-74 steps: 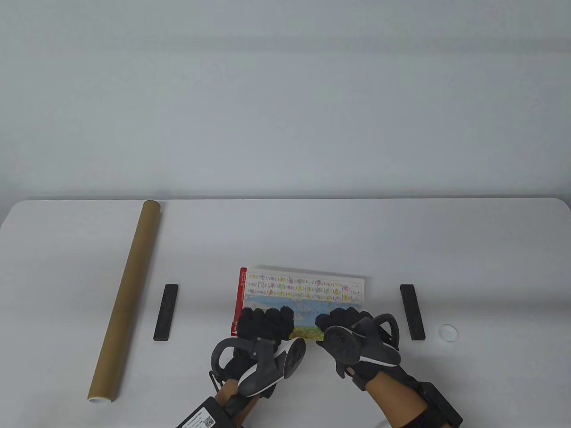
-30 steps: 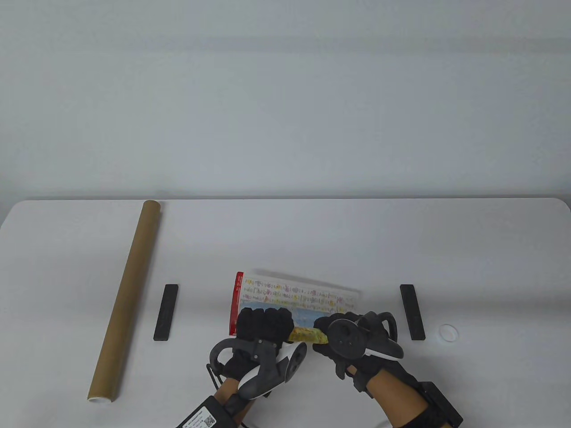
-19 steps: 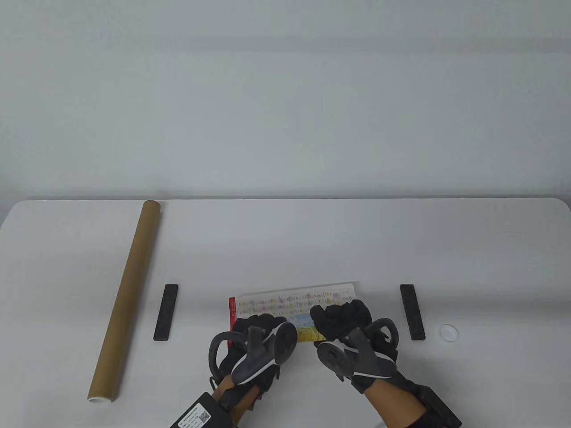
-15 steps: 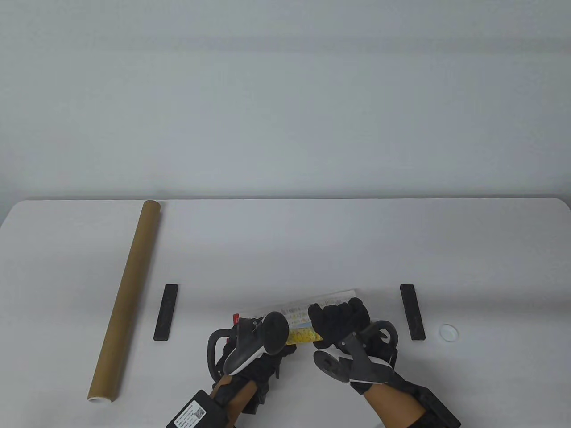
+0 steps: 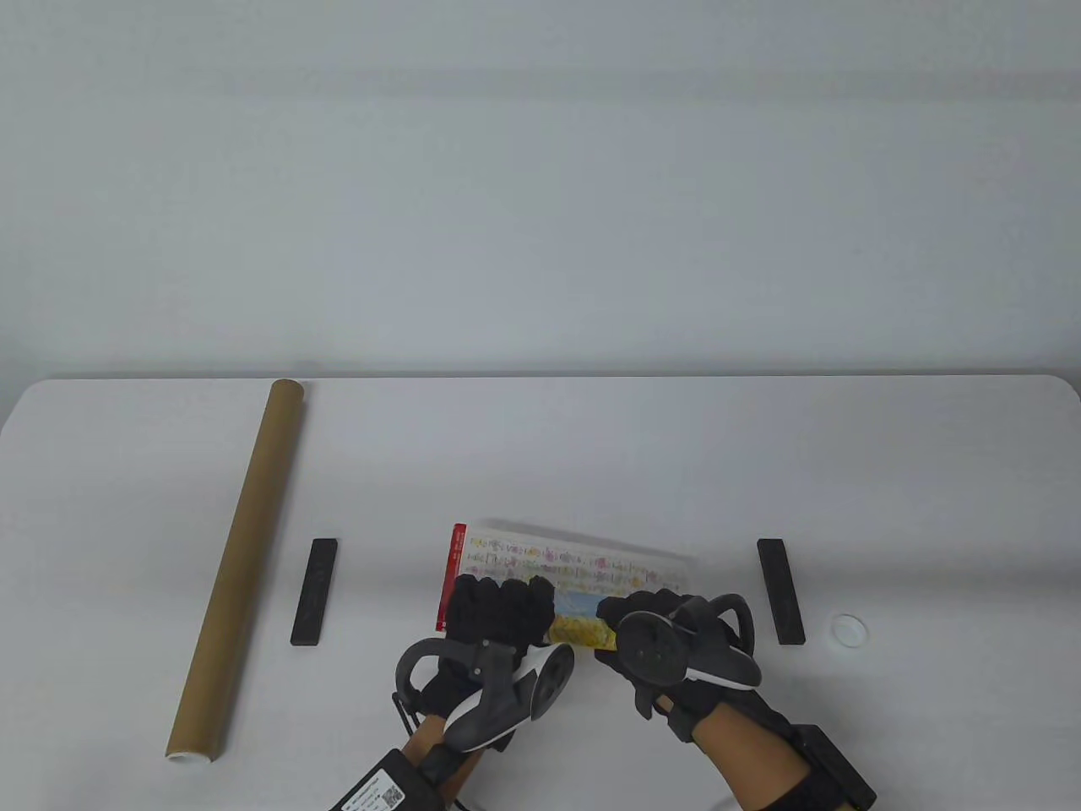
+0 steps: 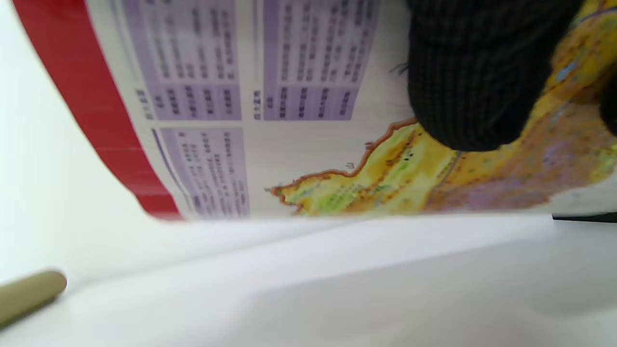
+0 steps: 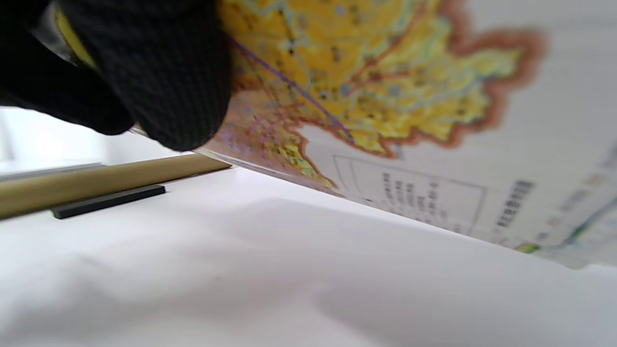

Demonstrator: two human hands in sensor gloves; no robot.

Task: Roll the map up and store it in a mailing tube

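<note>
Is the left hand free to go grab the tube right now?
Probably not yet: the left hand holds the map, though the table toward the tube holds only a black bar.

A white table [image 5: 591,439] with rounded far corners filled the lower part of the table view, backed by a plain pale wall [image 5: 540,186]. Two flat black bars lay on the table. The left bar [image 5: 315,592] lay lengthwise from near to far, left of centre. The right bar [image 5: 780,591] lay in much the same direction, right of centre. A small round white cap [image 5: 848,628] sat just right of the right bar's near end, apart from it. In the right wrist view a black bar [image 7: 108,201] lay flat on the table surface, blurred.
</note>
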